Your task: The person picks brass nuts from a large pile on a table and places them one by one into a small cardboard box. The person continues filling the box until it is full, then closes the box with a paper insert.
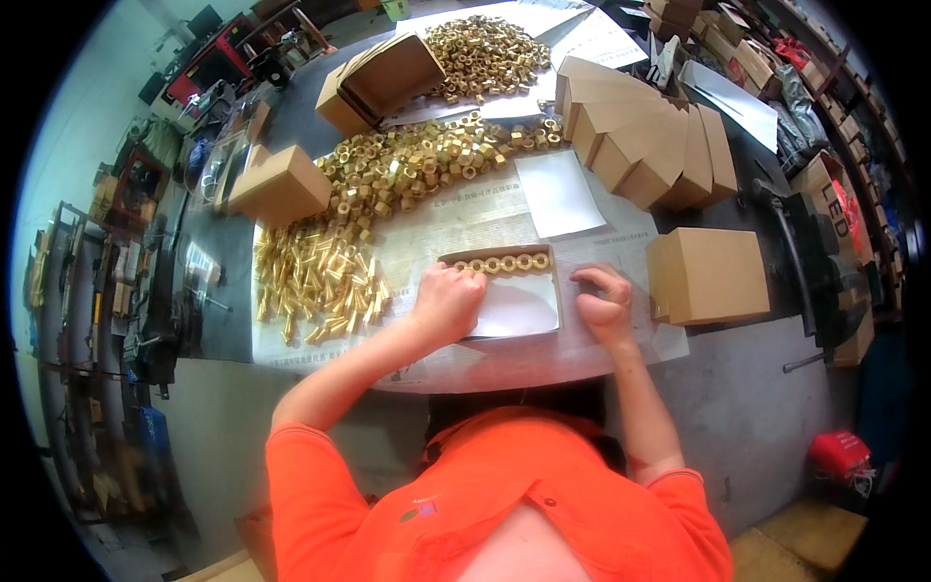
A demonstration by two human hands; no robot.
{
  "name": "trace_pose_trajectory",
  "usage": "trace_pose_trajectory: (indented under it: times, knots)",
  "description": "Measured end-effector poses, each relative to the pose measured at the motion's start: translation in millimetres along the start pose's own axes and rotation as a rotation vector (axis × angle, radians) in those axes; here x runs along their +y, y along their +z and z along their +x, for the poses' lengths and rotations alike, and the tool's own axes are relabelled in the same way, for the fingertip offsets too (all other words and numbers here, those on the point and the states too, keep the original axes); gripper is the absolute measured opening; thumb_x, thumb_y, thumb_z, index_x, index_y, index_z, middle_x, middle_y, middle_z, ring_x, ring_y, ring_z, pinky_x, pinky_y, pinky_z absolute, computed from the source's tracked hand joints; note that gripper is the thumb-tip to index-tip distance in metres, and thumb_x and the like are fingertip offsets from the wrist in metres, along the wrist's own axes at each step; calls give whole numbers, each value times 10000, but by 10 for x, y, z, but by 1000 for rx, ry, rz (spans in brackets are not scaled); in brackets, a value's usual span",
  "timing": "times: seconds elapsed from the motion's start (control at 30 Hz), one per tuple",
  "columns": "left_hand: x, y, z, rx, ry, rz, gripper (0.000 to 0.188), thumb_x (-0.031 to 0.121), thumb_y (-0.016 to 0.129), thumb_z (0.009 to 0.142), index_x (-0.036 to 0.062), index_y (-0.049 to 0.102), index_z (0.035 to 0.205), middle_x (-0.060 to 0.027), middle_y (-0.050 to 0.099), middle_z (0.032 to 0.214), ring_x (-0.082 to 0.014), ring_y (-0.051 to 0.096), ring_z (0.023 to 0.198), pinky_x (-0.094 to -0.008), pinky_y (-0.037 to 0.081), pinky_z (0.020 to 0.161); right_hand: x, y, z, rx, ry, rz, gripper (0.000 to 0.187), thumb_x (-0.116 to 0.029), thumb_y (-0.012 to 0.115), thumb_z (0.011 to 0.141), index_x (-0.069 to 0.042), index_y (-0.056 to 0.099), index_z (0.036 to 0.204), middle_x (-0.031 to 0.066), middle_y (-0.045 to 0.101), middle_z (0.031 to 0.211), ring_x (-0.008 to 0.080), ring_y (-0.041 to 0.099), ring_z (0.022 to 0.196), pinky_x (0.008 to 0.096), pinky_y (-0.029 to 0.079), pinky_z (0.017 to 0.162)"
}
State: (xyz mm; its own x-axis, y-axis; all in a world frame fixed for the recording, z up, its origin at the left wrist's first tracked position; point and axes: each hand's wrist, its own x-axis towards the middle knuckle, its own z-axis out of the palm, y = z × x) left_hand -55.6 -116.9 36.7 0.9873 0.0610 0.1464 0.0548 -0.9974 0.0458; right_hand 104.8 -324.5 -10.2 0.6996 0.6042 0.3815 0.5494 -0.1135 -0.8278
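Left hand (pixel 449 303) bunched over the box (pixel 524 308), can't tell what it pinches; nut row (pixel 500 263) runs rightward from it; right hand (pixel 603 303) farther from the row, loosely curled.

My left forearm (pixel 373 361) slants forward and inward, bare, elbow bent; left hand (pixel 449 299) curled fist-like, knuckles up, fingertips hidden (can't tell its grip). My right forearm (pixel 642 403) is bare too, rising more steeply and leaning slightly inward; right hand (pixel 605 301) loosely curled, fingers bent toward the left, gap showing beneath them. Hands apart, roughly level.
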Motion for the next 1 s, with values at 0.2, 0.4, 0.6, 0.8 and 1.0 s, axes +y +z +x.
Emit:
trace_pose_trajectory:
  times: [0.2, 0.4, 0.6, 0.8, 1.0]
  knots:
    - [-14, -63, 9, -8, 6, 51, 81, 123, 608, 720, 80, 568, 665, -73, 619, 665, -244, 603, 715, -393, 420, 726, -4, -1, 4, -4, -1, 22, 249, -28, 519, 592, 21, 638, 806, 151, 644, 863, 303, 609, 825, 332, 491, 750]
    - [-50, -118, 33, -40, 27, 96, 51, 132, 618, 721, 89, 599, 702, -58, 637, 695, -231, 598, 742, -386, 403, 764, 8, 5, 1, -1, 2, 14, 250, -27, 516, 595, 23, 637, 807, 151, 645, 860, 304, 609, 826, 329, 490, 752]
    - [-230, -489, 104, 68, -52, -127, 81, 142, 669, 743, 97, 643, 806, -61, 636, 678, -213, 609, 688, -362, 419, 753, -13, -9, -5, -5, 5, 18, 250, -26, 517, 600, 20, 643, 812, 151, 644, 863, 297, 613, 826, 330, 493, 747]
    - [-1084, -574, -113, 280, -479, -347, 206, 25, 555, 743, 7, 668, 914, -114, 662, 710, -244, 635, 634, -361, 498, 613, 49, 22, 5, -16, -24, -37, 223, -27, 521, 603, 11, 634, 792, 154, 638, 847, 298, 617, 785, 325, 491, 717]
    - [-1504, -199, -371, 133, -596, -144, 205, 150, 616, 755, 30, 666, 913, -142, 666, 753, -292, 654, 721, -394, 513, 670, 19, 11, 13, -4, -48, -10, 220, -44, 528, 603, 10, 632, 789, 149, 633, 817, 296, 609, 755, 319, 482, 696]
